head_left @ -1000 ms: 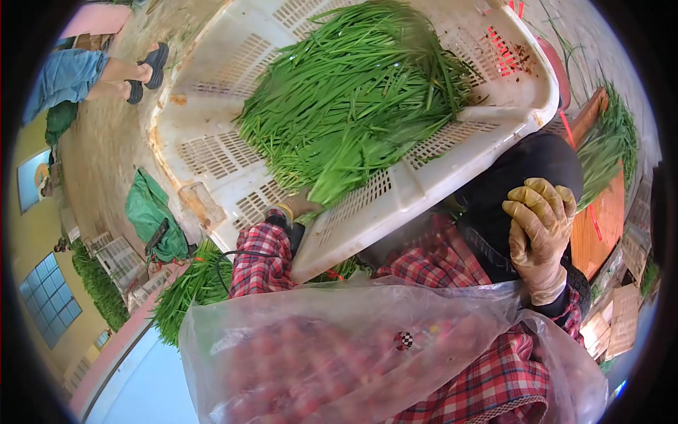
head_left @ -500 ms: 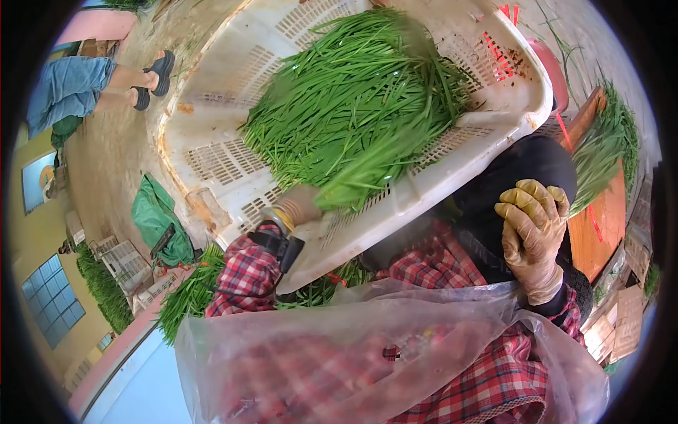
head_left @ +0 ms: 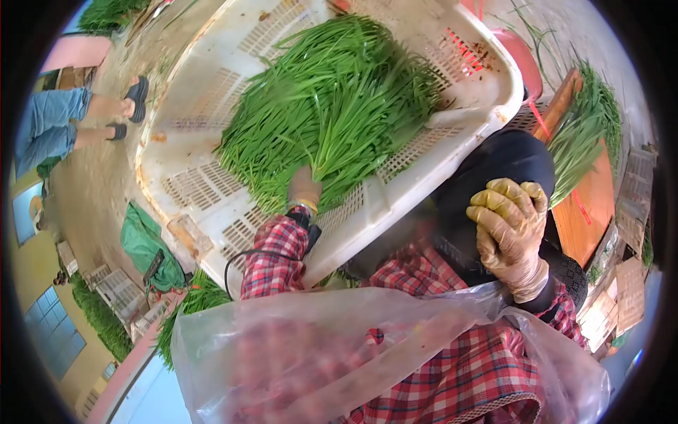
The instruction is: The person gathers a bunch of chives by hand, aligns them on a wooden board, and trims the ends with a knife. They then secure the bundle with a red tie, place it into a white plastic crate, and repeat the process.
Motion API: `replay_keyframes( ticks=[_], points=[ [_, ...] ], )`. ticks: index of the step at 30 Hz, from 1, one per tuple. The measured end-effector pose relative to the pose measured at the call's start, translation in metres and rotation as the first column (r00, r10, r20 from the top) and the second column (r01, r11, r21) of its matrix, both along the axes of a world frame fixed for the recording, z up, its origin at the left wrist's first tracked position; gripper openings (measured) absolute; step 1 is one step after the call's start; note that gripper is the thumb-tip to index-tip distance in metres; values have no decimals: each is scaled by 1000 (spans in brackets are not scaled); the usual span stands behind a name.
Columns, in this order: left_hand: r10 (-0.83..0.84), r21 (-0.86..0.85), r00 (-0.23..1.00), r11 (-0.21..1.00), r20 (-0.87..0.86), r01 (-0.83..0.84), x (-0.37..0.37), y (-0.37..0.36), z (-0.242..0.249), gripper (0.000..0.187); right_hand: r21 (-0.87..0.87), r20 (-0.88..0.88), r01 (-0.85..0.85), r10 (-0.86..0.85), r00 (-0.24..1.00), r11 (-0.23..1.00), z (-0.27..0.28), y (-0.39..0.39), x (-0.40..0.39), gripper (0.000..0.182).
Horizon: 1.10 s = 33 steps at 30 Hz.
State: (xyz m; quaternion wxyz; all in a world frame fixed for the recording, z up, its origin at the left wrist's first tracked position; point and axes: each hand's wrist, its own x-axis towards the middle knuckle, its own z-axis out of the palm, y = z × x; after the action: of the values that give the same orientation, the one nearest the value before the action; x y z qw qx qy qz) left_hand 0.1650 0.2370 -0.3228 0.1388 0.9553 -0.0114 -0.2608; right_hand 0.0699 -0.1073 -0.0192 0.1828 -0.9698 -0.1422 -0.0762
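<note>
A heap of long, flat green leaves that look like garlic chives (head_left: 332,92) lies in a large white plastic basket (head_left: 505,85). My left hand (head_left: 305,189), in a dull-coloured glove, reaches in at the near side of the heap. It grips the base of a bunch whose leaves fan up and right over the rest; its fingertips are hidden among the greens. My right hand (head_left: 510,230), in a yellowish, stained rubber glove, is held by my dark-clad knee. Its fingers are loosely curled and a little apart, with nothing visible in them.
A clear plastic sheet (head_left: 268,346) covers my lap. More greens (head_left: 579,148) lie on a wooden board (head_left: 590,212) at right. A green cloth bag (head_left: 150,247) sits left of the basket. Farther left, a person in blue shorts (head_left: 53,120) is partly visible.
My left hand has moved up and slightly right, deeper into the basket, and its bunch now lies against the heap. The view has shifted. My right hand keeps much the same pose.
</note>
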Motion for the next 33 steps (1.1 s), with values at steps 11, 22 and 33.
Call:
replay_keyframes(
  ticks=[11, 22, 33],
  points=[
    [48, 158, 995, 987, -91, -33, 26, -4, 15, 34, 4, 3, -4, 4, 1000, 1000, -4, -4, -2, 26],
    [-78, 58, 889, 992, -450, 116, 30, 68, 103, 48, 5, -1, -6, 6, 1000, 1000, -3, -2, -1, 26],
    [-182, 190, 884, 939, -430, 286, -33, 93, 35, 55, -8, -16, 8, -8, 1000, 1000, -3, 0, -1, 27]
  ],
)
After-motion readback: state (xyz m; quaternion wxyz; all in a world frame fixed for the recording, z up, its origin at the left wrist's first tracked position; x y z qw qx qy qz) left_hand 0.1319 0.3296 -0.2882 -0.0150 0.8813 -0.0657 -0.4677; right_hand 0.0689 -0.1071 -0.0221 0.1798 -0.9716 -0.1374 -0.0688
